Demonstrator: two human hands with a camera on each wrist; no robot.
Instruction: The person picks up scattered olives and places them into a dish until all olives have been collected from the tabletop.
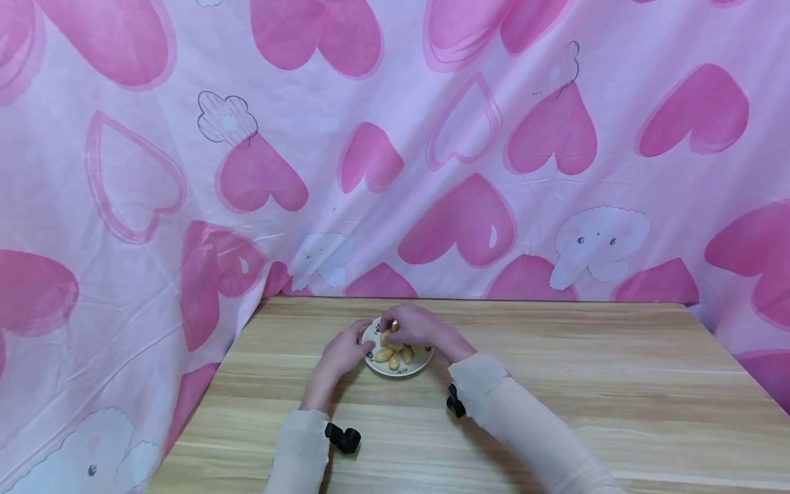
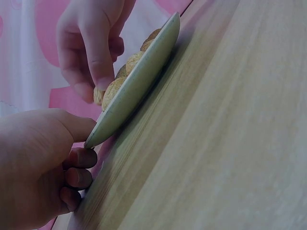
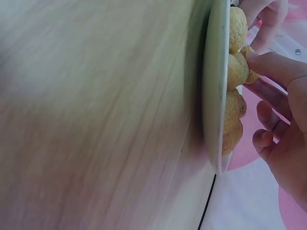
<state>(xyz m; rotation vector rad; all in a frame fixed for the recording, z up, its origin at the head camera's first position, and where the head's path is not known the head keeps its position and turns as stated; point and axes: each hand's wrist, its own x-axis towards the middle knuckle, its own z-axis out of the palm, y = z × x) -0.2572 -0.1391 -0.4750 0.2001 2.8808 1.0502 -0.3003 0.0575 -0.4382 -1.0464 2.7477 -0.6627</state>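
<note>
A white plate (image 1: pixel 376 366) with small dark printed figures stands on the table, holding several small tan, wrinkled, oval potato-like pieces (image 1: pixel 384 355). At its left edge my left hand (image 1: pixel 343 351) pinches the rim, thumb on top and fingers curled below, as the left wrist view shows. Over the plate, my right hand (image 1: pixel 416 326) pinches one potato-like piece (image 3: pixel 252 64) between thumb and fingers. That piece is against the others on the plate; whether it is lifted clear I cannot tell. In the head view the right hand hides part of the plate's far side.
The wooden table (image 1: pixel 586 398) extends to both sides and in front of the plate. Behind it hangs a pink curtain (image 1: pixel 432 151) with hearts. A black wrist camera (image 1: pixel 344 438) sits on the left sleeve, another black camera (image 1: pixel 455 401) on the right.
</note>
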